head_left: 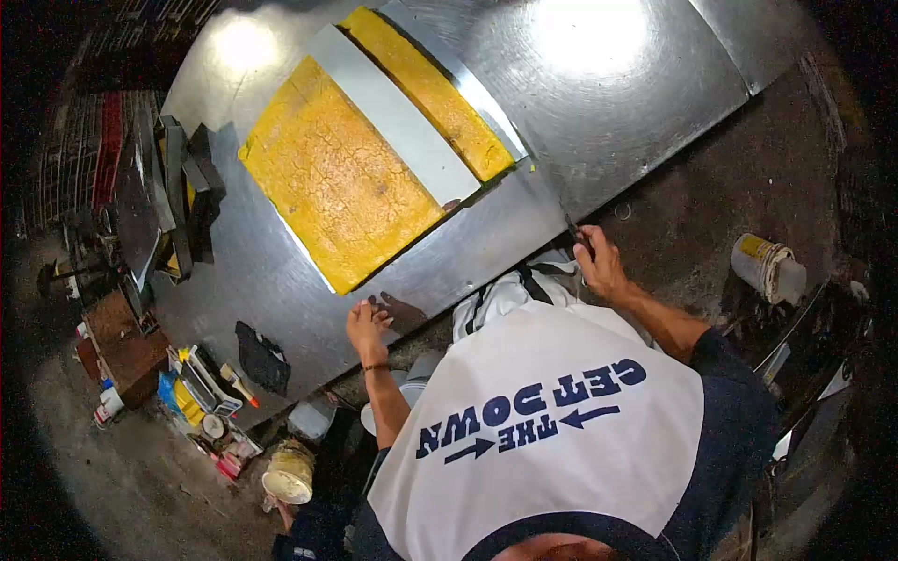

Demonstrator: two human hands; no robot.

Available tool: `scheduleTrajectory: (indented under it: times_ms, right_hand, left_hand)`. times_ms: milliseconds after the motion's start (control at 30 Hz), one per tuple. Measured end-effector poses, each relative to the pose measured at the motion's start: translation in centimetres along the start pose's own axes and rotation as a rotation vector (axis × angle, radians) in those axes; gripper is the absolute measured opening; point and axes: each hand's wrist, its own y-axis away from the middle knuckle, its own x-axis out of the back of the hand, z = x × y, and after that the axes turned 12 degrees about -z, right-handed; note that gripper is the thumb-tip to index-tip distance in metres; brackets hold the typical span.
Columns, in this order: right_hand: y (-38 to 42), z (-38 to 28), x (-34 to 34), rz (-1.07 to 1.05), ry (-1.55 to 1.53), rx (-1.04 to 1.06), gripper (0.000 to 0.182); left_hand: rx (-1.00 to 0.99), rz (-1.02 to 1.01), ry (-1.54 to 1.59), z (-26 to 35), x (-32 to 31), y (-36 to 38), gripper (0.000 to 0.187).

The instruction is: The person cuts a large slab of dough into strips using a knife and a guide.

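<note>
One pale-topped pail [288, 472], contents unclear, was seen at lower left; white pail [756, 262] at right. Yellow slab [327, 187] was laid on metal table [510, 229]. Thin dark tool [572, 227] was gripped in right hand [601, 266]; left hand [368, 327] was held half-open near slab.

The single view looks from the wearer's head, forward and steeply down; a white shirt front with dark blue lettering [645, 449] fills the bottom, nearest the lens, its words upside down; the bare left hand [368, 329] and the bare right hand [603, 268] come in at mid-height, an arm's reach off; beyond them a shiny grey metal tabletop [622, 131] spreads towards the top, its near edge slanting up from lower left to upper right; a broad, flat yellow slab [337, 178] is seen from above, left of centre; the wide lens bows straight lines, and a dark round border closes the corners.
</note>
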Motion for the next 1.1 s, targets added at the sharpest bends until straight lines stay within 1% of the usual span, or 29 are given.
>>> scheduleTrajectory:
  times_ms: [33, 67, 133, 200, 233, 267, 333, 367, 433, 467, 533, 567, 600, 633, 667, 700, 733, 800, 833, 867, 933, 967, 1033, 1067, 1100]
  right_hand:
    - [0.7, 0.5, -0.1, -0.026, 0.0, 0.006, 0.036]
    - [1.4, 0.8, -0.2, -0.05, -0.002, 0.012, 0.036]
    - [2.7, 2.3, 0.3, -0.073, -0.011, 0.009, 0.037]
    - [3.5, 5.5, 0.3, -0.064, 0.086, -0.017, 0.039]
    - [3.9, 5.2, 1.5, -0.104, 0.061, -0.104, 0.041]
    - [4.0, 5.5, 2.5, -0.105, 0.066, -0.105, 0.041]
    - [3.1, 6.2, 4.5, 0.048, 0.252, -0.092, 0.042]
    - [2.2, 5.4, 5.4, 0.045, 0.257, -0.083, 0.042]
    - [0.4, 3.1, 7.9, 0.309, 0.185, -0.13, 0.039]
    - [-0.6, 1.3, 8.7, 0.294, 0.19, -0.106, 0.039]
    - [-3.8, -2.4, 8.3, 0.269, 0.278, -0.084, 0.034]
    - [-5.5, -2.6, 7.8, 0.256, 0.249, -0.005, 0.029]
    - [-7.1, -3.8, 6.8, 0.224, 0.245, 0.03, 0.029]
    - [-8.6, -5.6, 6.0, 0.204, 0.197, -0.012, 0.028]
    - [-10.1, -6.9, 5.4, 0.184, 0.153, -0.058, 0.027]
    - [-12.7, -4.7, 4.6, 0.247, 0.319, 0.17, 0.025]
    - [-14.3, -5.4, 4.1, 0.225, 0.32, 0.196, 0.025]
    - [-16.5, -7.4, 2.9, 0.255, 0.373, 0.101, 0.027]
    - [-16.5, -9.9, 2.5, 0.194, 0.294, -0.007, 0.028]
    - [-16.9, -10.5, 1.9, 0.187, 0.298, 0.012, 0.028]
    - [-18.5, -10.9, 1.8, 0.2, 0.415, -0.055, 0.029]
    - [-19.3, -10.7, 2.0, 0.189, 0.436, -0.055, 0.031]
    - [-20.7, -9.8, 2.1, 0.214, 0.471, -0.047, 0.03]
    - [-21.5, -9.4, 2.2, 0.229, 0.499, -0.049, 0.029]
    - [-22.2, -9.0, 2.3, 0.23, 0.47, -0.042, 0.029]
  left_hand:
    - [0.011, -0.062, 0.063, 0.2, -1.0, 0.3, 0.026]
    - [0.016, -0.054, 0.066, 0.1, -1.2, 0.1, 0.026]
    - [0.014, -0.145, 0.316, 0.2, -1.8, -0.5, 0.025]
    - [0.005, -0.144, 0.349, 0.7, -1.8, -0.9, 0.021]
    - [-0.018, -0.124, 0.377, 0.7, -1.5, -1.2, 0.021]
    - [-0.039, -0.101, 0.407, 0.6, -1.1, -1.6, 0.021]
    - [-0.039, -0.084, 0.404, 0.3, -0.1, -2.4, 0.018]
    - [-0.054, -0.065, 0.406, 0.3, 0.4, -2.5, 0.018]
    - [-0.096, -0.061, 0.445, -0.4, 1.6, -3.2, 0.02]
    - [-0.11, -0.043, 0.463, -0.7, 1.7, -3.3, 0.02]
    - [-0.04, 0.064, 0.53, -1.1, 2.5, -4.0, 0.022]
    - [-0.042, 0.088, 0.561, -2.1, 3.4, -4.8, 0.023]
    - [-0.06, 0.081, 0.546, -2.6, 3.8, -5.0, 0.02]
    - [-0.029, 0.107, 0.513, -1.8, 3.5, -4.7, 0.017]
    - [-0.022, 0.168, 0.48, -1.2, 3.1, -4.6, 0.022]
    - [-0.04, 0.197, 0.427, -1.0, 2.9, -4.7, 0.028]
    - [-0.058, 0.224, 0.372, -0.7, 2.9, -4.8, 0.034]
    - [-0.128, 0.179, 0.204, -0.2, 2.7, -4.8, 0.04]
    - [-0.172, 0.161, 0.106, 0.2, 2.7, -4.9, 0.039]
    - [-0.244, 0.266, -0.001, 0.2, 2.0, -5.1, 0.031]
    - [-0.27, 0.203, -0.21, -0.1, 2.9, -6.2, 0.025]
    - [-0.283, 0.203, -0.195, 0.8, 3.0, -5.8, 0.025]
    - [-0.141, 0.075, -0.467, 2.5, 3.6, -4.8, 0.037]
    - [-0.158, 0.07, -0.46, 2.9, 3.6, -4.8, 0.037]
    - [-0.142, 0.123, -0.242, 3.1, 3.7, -4.7, 0.034]
